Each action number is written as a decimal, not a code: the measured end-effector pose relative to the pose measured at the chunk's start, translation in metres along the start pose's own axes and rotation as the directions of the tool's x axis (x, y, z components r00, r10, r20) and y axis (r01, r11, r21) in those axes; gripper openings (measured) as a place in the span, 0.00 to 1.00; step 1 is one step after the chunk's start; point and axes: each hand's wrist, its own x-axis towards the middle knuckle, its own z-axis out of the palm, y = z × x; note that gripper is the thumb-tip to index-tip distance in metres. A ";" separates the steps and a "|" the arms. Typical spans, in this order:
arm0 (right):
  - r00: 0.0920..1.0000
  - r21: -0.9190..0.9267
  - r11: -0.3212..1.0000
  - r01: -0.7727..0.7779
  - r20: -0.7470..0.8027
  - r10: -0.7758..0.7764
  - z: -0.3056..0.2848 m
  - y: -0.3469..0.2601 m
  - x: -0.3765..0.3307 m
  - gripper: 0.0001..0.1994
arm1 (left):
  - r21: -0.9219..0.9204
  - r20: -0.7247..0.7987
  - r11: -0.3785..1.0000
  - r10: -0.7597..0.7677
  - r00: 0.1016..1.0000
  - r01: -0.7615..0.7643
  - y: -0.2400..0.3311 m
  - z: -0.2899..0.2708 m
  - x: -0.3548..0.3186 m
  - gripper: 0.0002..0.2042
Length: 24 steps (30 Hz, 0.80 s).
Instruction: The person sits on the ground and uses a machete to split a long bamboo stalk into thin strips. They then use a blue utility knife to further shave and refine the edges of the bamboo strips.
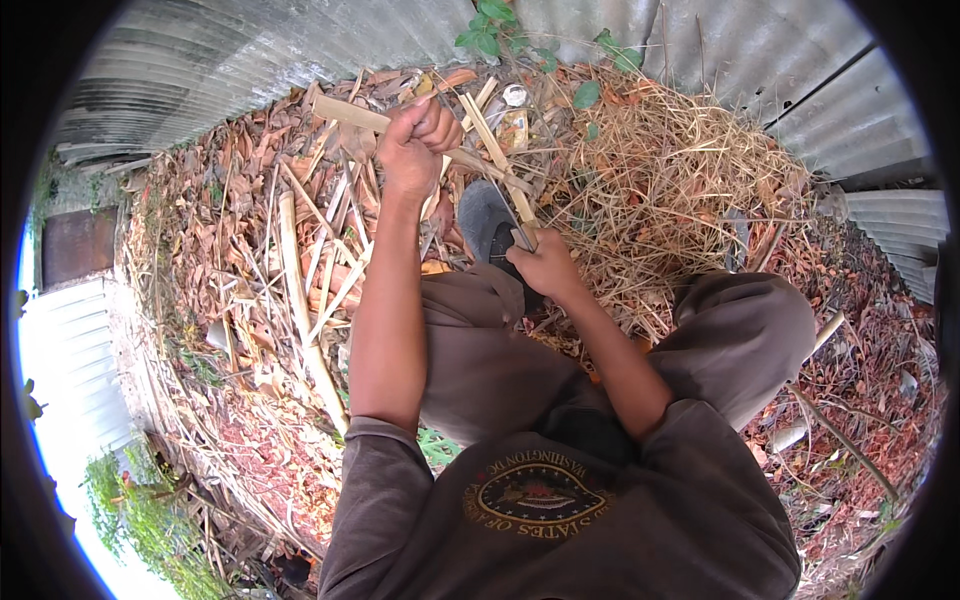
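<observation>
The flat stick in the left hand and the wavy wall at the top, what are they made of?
The flat stick in the left hand looks like bamboo or wood, dry and unvarnished: it is pale tan and straight-edged. I can't tell which.

The wavy wall seems to be metal sheet, weathered and mostly dull: it is grey, with regular ridges.

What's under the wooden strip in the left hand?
Dry leaves show around the left end of the wooden strip; whatever lies directly beneath it and the left hand is covered.
</observation>
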 end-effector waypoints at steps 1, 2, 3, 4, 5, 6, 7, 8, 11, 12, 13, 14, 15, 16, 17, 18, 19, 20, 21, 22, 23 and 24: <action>1.000 0.030 1.000 0.004 -0.002 -0.004 0.000 -0.009 -0.004 0.09 | -0.007 -0.006 1.000 -0.006 1.000 0.006 -0.003 0.004 0.002 0.19; 0.990 -0.051 0.990 -0.134 -0.042 0.132 0.004 0.013 -0.002 0.10 | -0.015 -0.012 1.000 -0.012 1.000 0.011 -0.005 0.007 0.001 0.19; 0.963 -0.121 0.958 -0.261 -0.107 0.249 0.007 0.056 0.005 0.11 | 0.030 -0.012 1.000 0.006 1.000 -0.006 -0.004 0.012 0.004 0.20; 0.919 -0.175 0.908 -0.380 -0.178 0.351 0.010 0.105 0.018 0.12 | 0.003 0.002 1.000 -0.002 1.000 0.002 -0.002 0.014 0.007 0.20; 0.948 -0.306 0.908 -0.287 -0.224 0.224 0.002 0.165 0.026 0.14 | -0.017 0.013 1.000 -0.012 1.000 0.012 0.000 0.014 0.009 0.20; 0.950 -0.270 0.914 -0.304 -0.161 0.268 0.000 0.136 0.030 0.14 | -0.035 -0.002 0.999 -0.018 1.000 0.018 0.000 0.001 0.004 0.20; 0.944 -0.243 0.912 -0.330 -0.099 0.315 -0.013 0.078 0.026 0.13 | -0.007 -0.030 1.000 -0.010 0.999 0.010 -0.003 -0.007 0.000 0.20; 0.922 -0.206 0.899 -0.386 -0.050 0.384 -0.022 0.051 0.010 0.13 | -0.030 -0.028 0.999 -0.012 1.000 0.011 -0.003 -0.007 -0.004 0.20; 0.957 -0.106 0.967 -0.231 -0.203 0.206 -0.021 0.071 -0.003 0.11 | -0.135 0.032 0.991 0.008 0.999 -0.004 0.006 -0.004 0.007 0.19; 0.960 -0.087 0.982 -0.166 -0.242 0.141 -0.019 0.068 -0.004 0.11 | -0.088 0.016 0.996 -0.021 1.000 0.022 0.003 -0.003 0.007 0.19; 0.936 0.114 0.936 -0.332 -0.087 0.342 -0.021 0.066 -0.003 0.10 | -0.041 -0.002 0.998 -0.049 0.999 0.048 -0.004 0.001 0.007 0.19; 0.862 0.277 0.818 -0.504 0.103 0.496 -0.026 0.063 -0.001 0.10 | 0.005 -0.022 0.997 -0.075 0.997 0.076 -0.010 0.005 0.008 0.18; 0.744 0.388 0.636 -0.667 0.308 0.593 -0.032 0.061 -0.001 0.11 | 0.045 -0.007 0.994 -0.103 0.995 0.104 -0.015 0.012 0.006 0.18; 0.745 0.558 0.498 -0.664 0.440 0.501 -0.035 0.065 -0.001 0.10 | 0.045 0.003 0.994 -0.099 0.995 0.099 -0.018 0.015 0.006 0.18; 0.751 0.685 0.320 -0.654 0.541 0.378 -0.038 0.070 0.000 0.10 | 0.045 0.012 0.995 -0.094 0.995 0.094 -0.020 0.018 0.005 0.18; 0.762 0.762 0.106 -0.639 0.607 0.225 -0.036 0.067 0.000 0.09 | 0.056 0.024 0.994 -0.093 0.995 0.092 -0.017 0.022 0.006 0.19; 0.776 0.777 -0.120 -0.618 0.627 0.060 -0.035 0.064 0.000 0.09 | 0.046 0.016 0.993 -0.112 0.994 0.111 -0.015 0.026 0.007 0.19; 0.809 0.789 0.197 -0.582 0.537 0.239 -0.034 0.060 0.000 0.09 | 0.045 0.014 0.994 -0.101 0.995 0.101 -0.009 0.027 0.007 0.19; 0.839 0.679 0.497 -0.541 0.394 0.376 -0.033 0.025 -0.004 0.10 | 0.041 0.004 0.995 -0.091 0.996 0.090 -0.005 0.024 0.003 0.19; 0.873 0.469 0.738 -0.484 0.202 0.444 -0.033 -0.003 -0.007 0.10 | 0.036 0.004 0.996 -0.078 0.997 0.077 0.000 0.023 0.003 0.19; 0.922 0.403 0.830 -0.385 0.126 0.366 -0.033 -0.013 -0.008 0.11 | 0.036 0.065 0.999 -0.012 0.998 0.009 0.004 0.021 0.005 0.19; 0.979 0.319 0.927 -0.198 0.015 0.204 -0.032 -0.023 -0.010 0.11 | 0.046 0.060 0.999 0.003 0.998 -0.006 0.007 0.020 0.005 0.18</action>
